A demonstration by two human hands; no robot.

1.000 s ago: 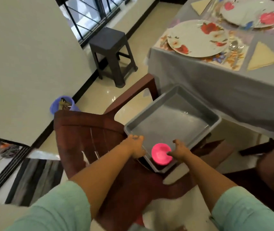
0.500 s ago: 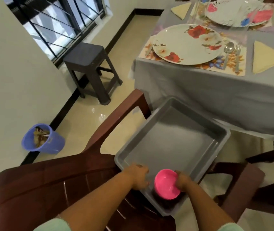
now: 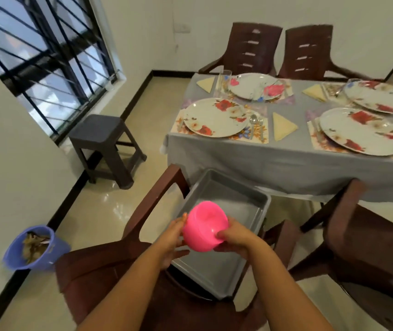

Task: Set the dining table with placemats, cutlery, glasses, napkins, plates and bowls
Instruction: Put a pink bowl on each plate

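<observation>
I hold a pink plastic bowl (image 3: 205, 226) between both hands above a grey tray (image 3: 224, 192) that sits on a brown chair (image 3: 109, 266). My left hand (image 3: 174, 237) cups its left side and my right hand (image 3: 235, 237) grips its right side, thumb on the rim. On the grey-clothed dining table (image 3: 274, 161) lie floral placemats, floral plates (image 3: 215, 117), folded yellow napkins (image 3: 282, 126), cutlery (image 3: 255, 121) and a clear glass (image 3: 224, 78).
A dark stool (image 3: 104, 139) stands by the barred window. A blue bin (image 3: 35, 248) with scraps sits on the floor at left. Two brown chairs (image 3: 279, 48) stand behind the table, and another brown chair (image 3: 369, 235) is at my right.
Both hands lifted the pink bowl up out of the near corner of the grey tray. My view rose, bringing the whole table and the far chairs into sight.
</observation>
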